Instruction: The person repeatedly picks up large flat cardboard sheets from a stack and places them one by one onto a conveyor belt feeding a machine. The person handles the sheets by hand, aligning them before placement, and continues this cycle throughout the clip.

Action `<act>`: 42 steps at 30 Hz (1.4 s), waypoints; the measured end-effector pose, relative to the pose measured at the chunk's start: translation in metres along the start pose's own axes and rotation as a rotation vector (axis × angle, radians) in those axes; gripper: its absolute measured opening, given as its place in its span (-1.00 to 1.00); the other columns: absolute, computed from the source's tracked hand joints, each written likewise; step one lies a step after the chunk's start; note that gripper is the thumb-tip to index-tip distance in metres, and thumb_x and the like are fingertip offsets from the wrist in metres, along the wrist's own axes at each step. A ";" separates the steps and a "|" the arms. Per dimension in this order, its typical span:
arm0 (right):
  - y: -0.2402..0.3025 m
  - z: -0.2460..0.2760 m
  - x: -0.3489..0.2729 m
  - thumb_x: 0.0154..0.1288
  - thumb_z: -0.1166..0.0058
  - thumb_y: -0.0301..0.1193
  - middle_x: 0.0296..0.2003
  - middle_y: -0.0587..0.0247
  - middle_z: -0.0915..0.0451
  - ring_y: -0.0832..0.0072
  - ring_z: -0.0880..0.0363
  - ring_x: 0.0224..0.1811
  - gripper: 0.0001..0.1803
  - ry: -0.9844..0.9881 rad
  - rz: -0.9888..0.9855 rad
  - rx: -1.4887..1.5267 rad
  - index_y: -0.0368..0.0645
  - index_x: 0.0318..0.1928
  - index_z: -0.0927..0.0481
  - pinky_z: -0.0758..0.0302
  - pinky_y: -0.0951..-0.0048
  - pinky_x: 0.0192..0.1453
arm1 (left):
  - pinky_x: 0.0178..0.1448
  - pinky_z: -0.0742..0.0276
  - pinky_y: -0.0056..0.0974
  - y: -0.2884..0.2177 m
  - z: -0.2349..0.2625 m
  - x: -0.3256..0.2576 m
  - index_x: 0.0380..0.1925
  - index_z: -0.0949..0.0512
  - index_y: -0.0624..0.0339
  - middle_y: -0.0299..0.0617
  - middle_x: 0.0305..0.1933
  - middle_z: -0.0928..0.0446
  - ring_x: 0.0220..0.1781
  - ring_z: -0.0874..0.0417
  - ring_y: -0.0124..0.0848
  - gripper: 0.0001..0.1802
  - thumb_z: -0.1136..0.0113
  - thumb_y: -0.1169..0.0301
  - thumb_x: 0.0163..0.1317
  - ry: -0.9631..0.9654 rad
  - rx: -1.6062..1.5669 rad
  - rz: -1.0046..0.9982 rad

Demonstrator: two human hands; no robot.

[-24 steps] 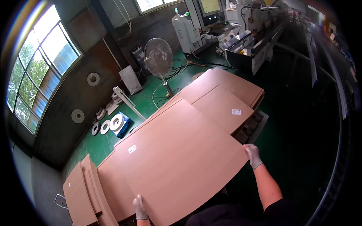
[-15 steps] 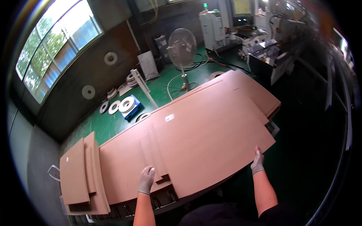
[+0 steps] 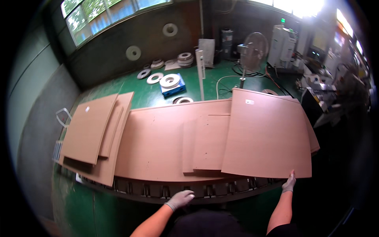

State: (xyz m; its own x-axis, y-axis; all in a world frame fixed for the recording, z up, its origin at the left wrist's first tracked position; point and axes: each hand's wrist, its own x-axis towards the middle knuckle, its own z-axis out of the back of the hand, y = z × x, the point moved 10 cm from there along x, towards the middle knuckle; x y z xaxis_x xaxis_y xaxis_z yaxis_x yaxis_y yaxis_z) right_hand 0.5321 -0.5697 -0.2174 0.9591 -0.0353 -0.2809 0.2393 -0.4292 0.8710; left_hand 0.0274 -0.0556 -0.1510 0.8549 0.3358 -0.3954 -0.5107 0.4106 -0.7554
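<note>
A large brown board (image 3: 268, 138) with a small white label lies at the right end of a long stack. My right hand (image 3: 289, 183), gloved with bare fingertips, grips its near edge near the right corner, thumb on top and fingers hidden beneath. Over the front rail of the roller conveyor (image 3: 158, 190), my gloved left hand (image 3: 181, 199) is loosely closed with nothing visible in it. Left of the held board lie a narrower board (image 3: 211, 142) and a thin strip (image 3: 188, 146), both on a wide brown panel (image 3: 154, 138).
Another pile of brown boards (image 3: 89, 130) sits tilted at the left end. Beyond the conveyor stand a white post (image 3: 200, 75), a pedestal fan (image 3: 254, 51) and edge-band rolls (image 3: 169, 81) on the green floor. Machinery (image 3: 319, 83) fills the far right.
My view has turned right-to-left, and the labelled board now lies squarer to the conveyor, uncovering more of the narrower board. My left hand has come back from the boards to the front rail.
</note>
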 end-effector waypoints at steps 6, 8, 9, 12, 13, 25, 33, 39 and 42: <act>0.018 0.050 0.014 0.51 -0.06 0.14 0.31 0.17 -0.55 0.21 -0.54 0.32 -0.24 -0.102 -0.163 -0.186 -0.22 0.40 -0.43 -0.49 0.07 0.36 | 0.11 -0.62 -0.24 0.149 0.087 -0.111 0.05 -0.64 0.31 -0.09 -0.04 -0.70 -0.04 -0.71 -0.31 -0.69 -0.10 0.30 0.54 -0.524 -0.489 0.279; 0.032 0.066 0.031 0.50 -0.03 0.17 0.35 0.12 -0.52 0.15 -0.51 0.37 -0.19 -0.176 -0.148 -0.129 -0.24 0.43 -0.41 -0.43 0.04 0.42 | -0.09 -0.56 -0.38 0.167 0.091 -0.137 0.10 -0.60 0.25 -0.21 -0.08 -0.69 -0.16 -0.64 -0.50 -0.72 -0.12 0.34 0.54 -0.681 -0.862 0.420; 0.032 0.074 0.031 0.51 0.00 0.17 0.36 0.08 -0.51 0.12 -0.49 0.39 -0.19 -0.267 -0.129 -0.110 -0.26 0.43 -0.40 -0.40 0.02 0.45 | -0.12 -0.55 -0.40 0.182 0.091 -0.158 0.12 -0.58 0.23 -0.21 -0.07 -0.69 -0.17 -0.63 -0.51 -0.72 -0.12 0.35 0.55 -0.749 -0.970 0.479; -0.005 0.025 0.004 0.44 -0.13 0.12 0.35 0.00 -0.50 0.08 -0.53 0.33 -0.14 -0.374 0.024 -0.171 -0.41 0.40 -0.41 -0.49 0.07 0.42 | 0.00 -0.58 -0.31 0.180 0.093 -0.199 0.13 -0.58 0.22 -0.15 -0.02 -0.70 -0.10 -0.68 -0.44 -0.66 -0.13 0.25 0.53 -0.931 -1.137 0.472; -0.006 0.011 -0.021 0.42 -0.17 0.13 0.35 -0.01 -0.50 0.09 -0.55 0.31 -0.12 -0.410 0.033 -0.190 -0.44 0.38 -0.44 -0.53 0.11 0.39 | 0.02 -0.59 -0.30 0.175 0.101 -0.204 0.14 -0.58 0.21 -0.13 -0.01 -0.70 -0.08 -0.69 -0.43 -0.65 -0.13 0.23 0.52 -0.988 -1.188 0.447; -0.033 -0.050 -0.092 0.51 -0.04 0.09 0.24 0.01 -0.61 0.15 -0.60 0.23 -0.28 -0.301 0.085 -0.216 -0.28 0.35 -0.51 -0.52 0.15 0.37 | 0.02 -0.58 -0.17 0.189 0.419 -0.262 0.22 -0.40 0.08 -0.24 0.23 -0.44 0.08 -0.51 -0.34 -0.46 -0.16 -0.01 0.44 -1.811 -1.073 0.211; -0.019 -0.149 -0.229 0.54 0.14 0.18 0.33 0.03 -0.55 0.11 -0.51 0.33 -0.25 -0.177 -0.075 -0.208 -0.17 0.40 -0.49 -0.40 0.07 0.47 | 0.02 -0.64 -0.13 0.266 0.430 -0.235 0.24 -0.42 0.03 -0.23 0.10 -0.52 -0.05 -0.54 -0.31 -0.42 -0.22 -0.04 0.39 -1.790 -1.612 0.148; -0.066 -0.144 -0.294 0.55 0.19 0.17 0.25 0.08 -0.60 0.12 -0.56 0.26 -0.27 -0.172 -0.174 -0.084 -0.19 0.32 -0.55 -0.44 0.07 0.43 | 0.35 -0.48 -0.06 0.278 0.439 -0.233 0.29 -0.47 0.01 -0.23 0.29 -0.47 0.40 -0.41 -0.29 -0.39 -0.25 -0.07 0.39 -1.684 -1.658 -0.100; -0.128 -0.136 -0.308 0.59 0.19 0.01 -0.29 0.23 -0.67 0.32 -0.60 -0.27 -0.51 0.252 -0.211 -0.571 -0.10 -0.13 -0.64 -0.56 0.28 -0.15 | 0.15 -0.59 -0.07 0.292 0.459 -0.239 0.23 -0.49 0.01 -0.25 0.23 -0.51 0.27 -0.52 -0.29 -0.46 -0.38 0.08 0.34 -1.613 -1.593 0.037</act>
State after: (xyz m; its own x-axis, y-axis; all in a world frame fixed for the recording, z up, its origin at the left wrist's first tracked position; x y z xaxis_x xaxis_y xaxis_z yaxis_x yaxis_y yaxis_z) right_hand 0.2264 -0.3810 -0.1870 0.8720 0.2399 -0.4267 0.4023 0.1455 0.9039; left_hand -0.3678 0.3729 -0.0372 -0.3296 0.8452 -0.4207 0.6450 -0.1238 -0.7541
